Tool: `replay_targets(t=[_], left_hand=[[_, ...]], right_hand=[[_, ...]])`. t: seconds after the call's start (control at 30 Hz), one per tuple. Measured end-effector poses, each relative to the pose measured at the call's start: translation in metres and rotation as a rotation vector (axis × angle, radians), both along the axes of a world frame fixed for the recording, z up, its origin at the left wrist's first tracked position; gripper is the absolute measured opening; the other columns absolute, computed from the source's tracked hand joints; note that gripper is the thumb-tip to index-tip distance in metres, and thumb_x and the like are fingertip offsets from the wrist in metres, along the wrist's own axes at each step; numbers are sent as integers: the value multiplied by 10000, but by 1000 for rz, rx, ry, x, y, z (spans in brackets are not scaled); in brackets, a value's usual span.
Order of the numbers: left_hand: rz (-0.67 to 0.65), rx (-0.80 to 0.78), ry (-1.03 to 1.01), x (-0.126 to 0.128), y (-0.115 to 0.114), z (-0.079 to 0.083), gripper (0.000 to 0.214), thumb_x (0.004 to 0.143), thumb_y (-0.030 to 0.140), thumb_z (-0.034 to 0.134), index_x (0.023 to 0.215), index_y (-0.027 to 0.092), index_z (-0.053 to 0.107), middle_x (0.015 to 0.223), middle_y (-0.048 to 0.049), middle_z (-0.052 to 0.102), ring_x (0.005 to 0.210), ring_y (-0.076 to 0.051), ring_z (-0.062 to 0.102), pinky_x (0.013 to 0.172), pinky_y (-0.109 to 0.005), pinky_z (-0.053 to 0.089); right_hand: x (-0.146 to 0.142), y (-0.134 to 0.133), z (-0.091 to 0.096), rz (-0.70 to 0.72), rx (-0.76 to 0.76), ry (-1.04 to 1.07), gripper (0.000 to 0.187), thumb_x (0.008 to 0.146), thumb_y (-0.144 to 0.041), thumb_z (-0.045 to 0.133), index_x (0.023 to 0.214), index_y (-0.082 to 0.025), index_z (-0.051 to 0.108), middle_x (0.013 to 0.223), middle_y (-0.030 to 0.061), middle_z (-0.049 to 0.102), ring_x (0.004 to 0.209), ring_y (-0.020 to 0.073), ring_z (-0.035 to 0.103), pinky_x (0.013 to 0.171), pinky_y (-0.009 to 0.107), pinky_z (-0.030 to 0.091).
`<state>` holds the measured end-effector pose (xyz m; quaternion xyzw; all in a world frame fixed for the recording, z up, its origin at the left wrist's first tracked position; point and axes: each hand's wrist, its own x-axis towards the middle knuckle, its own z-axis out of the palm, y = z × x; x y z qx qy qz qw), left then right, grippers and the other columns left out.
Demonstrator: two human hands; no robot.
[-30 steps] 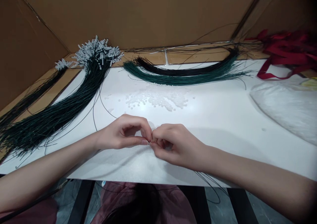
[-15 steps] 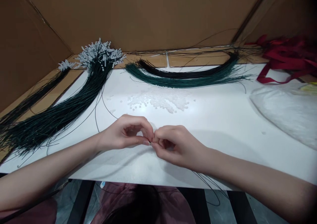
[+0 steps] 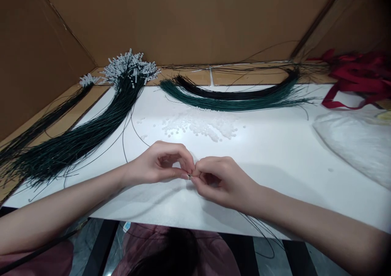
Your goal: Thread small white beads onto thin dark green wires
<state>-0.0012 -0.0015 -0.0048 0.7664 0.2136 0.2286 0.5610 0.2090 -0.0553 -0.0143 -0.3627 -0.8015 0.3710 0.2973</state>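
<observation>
My left hand point(image 3: 171, 164) is closed in a pinch, thumb against forefinger, its fingertips touching those of my right hand point(image 3: 220, 180). A tiny pale bead point(image 3: 190, 177) with a dark speck of wire shows between the fingertips; the fingers mostly hide it. My right hand is also pinched shut. Several thin dark wires point(image 3: 259, 229) come out from beneath it and hang over the table's front edge. Beyond the hands, loose white beads point(image 3: 201, 123) lie scattered on the white tabletop point(image 3: 275, 145).
A thick bundle of green wires with white beaded tips point(image 3: 106, 113) lies at the left, beside a smaller beaded bundle point(image 3: 58, 111). Plain green wires point(image 3: 232, 104) and black wires point(image 3: 232, 92) lie at the back. Red ribbon point(image 3: 351, 80) and a clear plastic bag point(image 3: 357, 139) are right. Cardboard walls point(image 3: 189, 23) surround the table.
The whole scene has shifted slightly to the right as the head view moved. Both hands keep the same pinched pose, fingertips together.
</observation>
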Motion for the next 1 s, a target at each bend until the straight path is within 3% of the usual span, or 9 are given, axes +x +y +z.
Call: replay_targets(t=[1.0], left_hand=[[46,-37,11,-1,2,-3,81,818,102,685,891,123,655,850,-63,693,807,-145,677,720,-236,555]], right_hand=[[-2,1,0,-29,-39,4,133,781,-83,553,663,-145,546,582,-60,436,517,40,373,516,166,307]])
